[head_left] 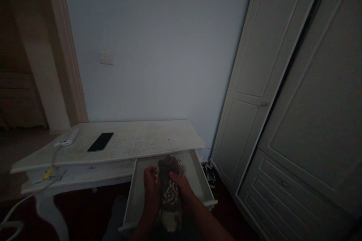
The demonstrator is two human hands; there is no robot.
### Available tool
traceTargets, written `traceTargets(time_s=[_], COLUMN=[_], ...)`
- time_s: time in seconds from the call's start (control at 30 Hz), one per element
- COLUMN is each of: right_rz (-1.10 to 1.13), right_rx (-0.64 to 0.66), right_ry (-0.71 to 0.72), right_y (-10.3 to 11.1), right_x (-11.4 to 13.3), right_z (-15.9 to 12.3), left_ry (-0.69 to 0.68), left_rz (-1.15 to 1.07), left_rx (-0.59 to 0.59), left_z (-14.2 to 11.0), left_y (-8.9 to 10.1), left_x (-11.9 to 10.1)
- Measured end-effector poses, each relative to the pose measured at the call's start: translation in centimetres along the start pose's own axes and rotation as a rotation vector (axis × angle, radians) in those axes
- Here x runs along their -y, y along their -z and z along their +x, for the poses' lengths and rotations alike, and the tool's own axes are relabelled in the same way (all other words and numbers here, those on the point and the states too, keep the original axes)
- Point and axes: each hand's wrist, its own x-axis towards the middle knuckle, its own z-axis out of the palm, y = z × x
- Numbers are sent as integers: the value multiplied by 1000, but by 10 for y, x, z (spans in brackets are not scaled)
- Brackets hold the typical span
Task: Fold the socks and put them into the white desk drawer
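Observation:
A grey knitted sock (169, 192) with a cream swirl pattern and a pale lower end hangs between my hands, above the pulled-out drawer (195, 169). My left hand (151, 180) is closed at the sock's left edge, its fingers curled. On the other side my right hand (181, 184) grips it, thumb lying across the front. Something whitish shows behind the sock near my right fingers, too dim to make out. The sock hides part of the drawer's inside.
The white table (141, 131) carries a dark phone (100, 142) and a white power strip (68, 138) with a cable hanging off the left. A wardrobe (249, 128) stands at the right, with shoes (209, 175) on the floor beside it. A wall switch (106, 58) is above the table.

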Motion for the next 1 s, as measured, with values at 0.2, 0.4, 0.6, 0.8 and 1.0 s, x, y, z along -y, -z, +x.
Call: traceTargets(time_s=[0.2, 0.4, 0.6, 0.8, 1.0], right_rz=[-715, -1552, -1687, -1766, -1753], right_rx=[-16, -352, -364, 20, 572], right_ry=[101, -165, -99, 74, 85], right_y=[25, 79, 42, -21, -1], right_x=[18, 15, -31, -76, -78], right_z=[21, 57, 97, 119, 86], left_ry=[-219, -545, -711, -776, -855], left_rz=[317, 729, 847, 893, 810], left_rx=[189, 415, 391, 410, 549], left_z=[1, -22, -28, -35, -36], left_y=[46, 96, 88, 92, 103], left_x=[23, 61, 58, 58, 62])
